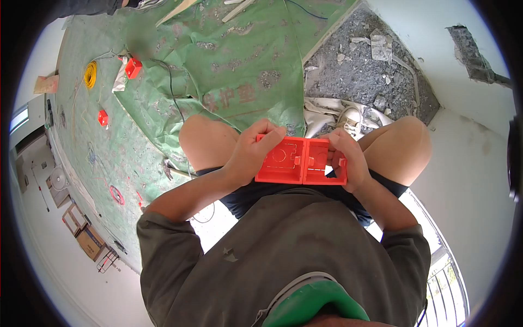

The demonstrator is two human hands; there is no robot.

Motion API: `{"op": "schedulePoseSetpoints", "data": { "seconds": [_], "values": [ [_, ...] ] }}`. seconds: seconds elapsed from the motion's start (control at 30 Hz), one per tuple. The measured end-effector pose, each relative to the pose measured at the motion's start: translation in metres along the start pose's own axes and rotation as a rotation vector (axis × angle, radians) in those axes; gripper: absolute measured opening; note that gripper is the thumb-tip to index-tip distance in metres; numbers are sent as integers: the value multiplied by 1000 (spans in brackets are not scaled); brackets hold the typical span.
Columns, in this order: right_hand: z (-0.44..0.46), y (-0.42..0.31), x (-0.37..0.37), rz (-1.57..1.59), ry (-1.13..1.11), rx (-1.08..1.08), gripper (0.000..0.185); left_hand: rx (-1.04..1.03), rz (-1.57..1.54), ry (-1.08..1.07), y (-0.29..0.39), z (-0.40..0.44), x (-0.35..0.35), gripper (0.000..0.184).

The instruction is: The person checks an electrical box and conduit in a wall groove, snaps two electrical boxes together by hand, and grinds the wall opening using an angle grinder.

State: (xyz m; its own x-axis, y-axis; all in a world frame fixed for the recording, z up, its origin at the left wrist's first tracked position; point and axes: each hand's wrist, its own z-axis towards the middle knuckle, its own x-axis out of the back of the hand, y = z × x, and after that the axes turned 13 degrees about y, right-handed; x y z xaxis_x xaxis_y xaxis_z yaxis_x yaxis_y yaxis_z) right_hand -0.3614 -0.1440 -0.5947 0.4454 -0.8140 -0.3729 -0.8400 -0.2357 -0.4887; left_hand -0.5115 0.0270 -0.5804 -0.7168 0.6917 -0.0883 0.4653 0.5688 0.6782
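Observation:
Two red plastic electrical back boxes sit side by side above my lap, touching along one wall, with their open faces toward me. My left hand is closed on the outer edge of the left box, its thumb over the upper rim. My right hand grips the outer side of the right box, fingers at its upper corner and partly inside. A bright opening shows in the right box's lower right part. I cannot tell whether the boxes are clipped together.
Green protective sheeting covers the floor, with rubble in the corner ahead. More red boxes lie left, near a yellow cable coil. A hammer lies by my left knee. A white wall stands at right.

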Motion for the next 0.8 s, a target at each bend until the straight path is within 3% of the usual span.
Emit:
{"op": "schedulePoseSetpoints", "data": {
  "seconds": [0.03,0.1,0.2,0.27,0.37,0.4,0.8],
  "values": [
    [0,-2,3,-41,24,-65,27,3,2,-7,-3,0,-3,17],
    [1,-5,6,-86,62,-123,25,338,-366,-5,-5,0,-13,15],
    [1,3,4,-111,175,-250,26,373,-333,70,-21,4,-18,17],
    [4,12,6,27,225,-290,29,323,-279,52,-37,12,-19,18],
    [4,18,19,15,220,-257,32,285,-236,26,-61,16,-26,20],
    [8,25,32,-85,184,-236,41,274,-246,33,-65,17,-27,21],
    [-1,24,32,-60,183,-209,33,171,-147,30,-77,14,-29,17]
  ]
}}
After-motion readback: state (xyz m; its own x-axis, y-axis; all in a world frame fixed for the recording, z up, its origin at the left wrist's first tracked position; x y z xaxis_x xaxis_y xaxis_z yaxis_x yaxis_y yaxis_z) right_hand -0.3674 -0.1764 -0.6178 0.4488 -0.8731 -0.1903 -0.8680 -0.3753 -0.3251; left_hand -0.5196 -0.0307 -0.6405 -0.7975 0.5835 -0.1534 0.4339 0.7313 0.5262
